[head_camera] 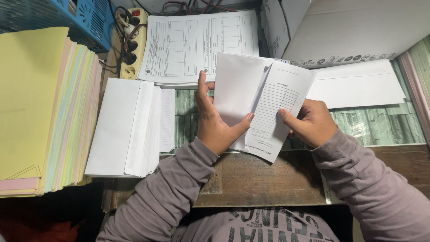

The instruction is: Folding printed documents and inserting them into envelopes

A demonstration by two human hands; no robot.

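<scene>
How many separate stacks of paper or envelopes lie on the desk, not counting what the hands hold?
3: the pastel paper stack at far left, the white envelope stack beside it, and the printed forms at top centre. More may be hidden.

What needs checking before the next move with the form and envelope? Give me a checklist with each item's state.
1. Left hand grips the envelope: ok, thumb on its front, fingers at its left edge.
2. Right hand grips the form: ok, thumb pinches its right edge.
3. Form folded: ok, it shows as a narrow panel.
4. Form inside the envelope: cannot tell, the two overlap and the opening is not visible.
5. Envelope stack within reach: ok, it lies just left of the left hand.
6. Sheets out of the way: ok, they lie behind the hands.
</scene>
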